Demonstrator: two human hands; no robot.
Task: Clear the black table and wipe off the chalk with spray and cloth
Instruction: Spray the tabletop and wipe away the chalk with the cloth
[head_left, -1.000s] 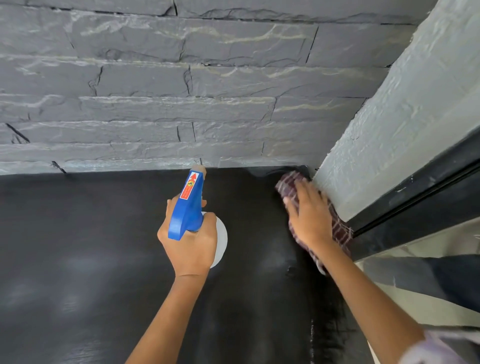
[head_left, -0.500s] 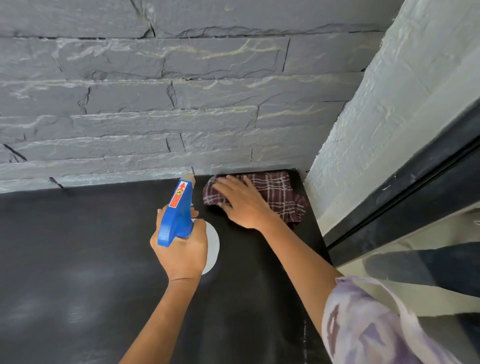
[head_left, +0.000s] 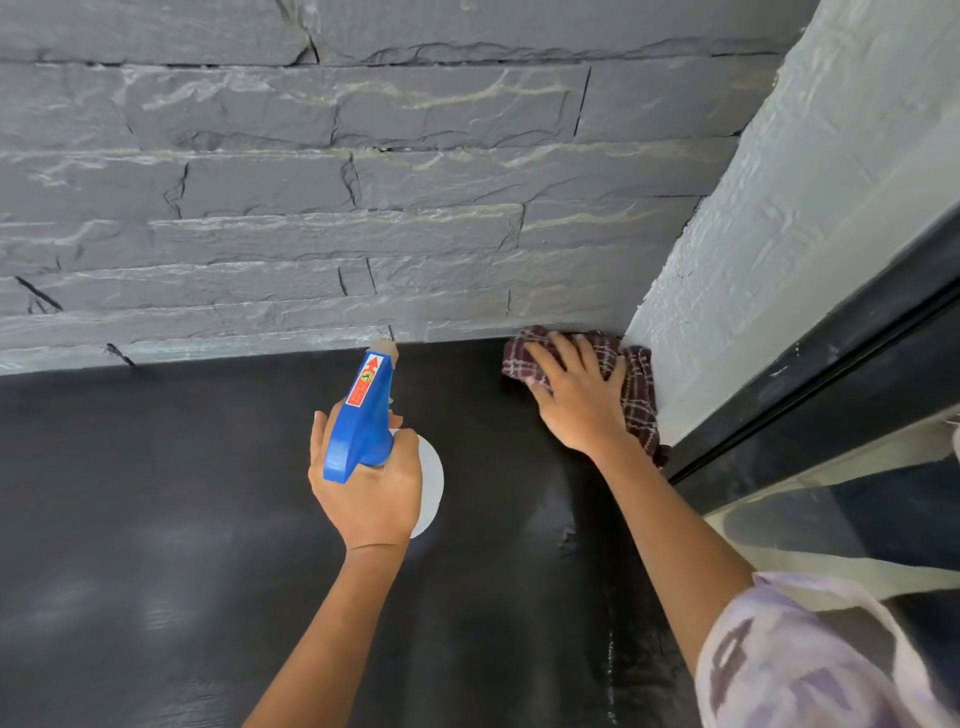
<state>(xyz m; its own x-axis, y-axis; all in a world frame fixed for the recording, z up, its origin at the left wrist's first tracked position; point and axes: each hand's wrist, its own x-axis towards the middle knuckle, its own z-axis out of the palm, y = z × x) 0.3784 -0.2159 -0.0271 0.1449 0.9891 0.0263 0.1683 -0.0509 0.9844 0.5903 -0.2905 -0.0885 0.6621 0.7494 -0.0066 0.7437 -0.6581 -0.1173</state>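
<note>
The black table (head_left: 182, 493) fills the lower part of the view, with faint pale chalk smears at the left. My left hand (head_left: 366, 483) is wrapped around a spray bottle (head_left: 363, 421) with a blue trigger head and white body, held upright above the table's middle, nozzle toward the wall. My right hand (head_left: 576, 395) lies flat, fingers spread, pressing a dark red checked cloth (head_left: 636, 395) onto the table in the far right corner, where stone wall and pillar meet.
A grey stone-slab wall (head_left: 363, 182) runs along the table's far edge. A pale textured pillar (head_left: 779, 208) and a dark window frame (head_left: 831, 384) bound the right side. Wet streaks (head_left: 566, 535) show near the right edge.
My right hand has slid the cloth rightward along the back edge into the corner by the pillar. The left hand with the spray bottle has stayed roughly in place.
</note>
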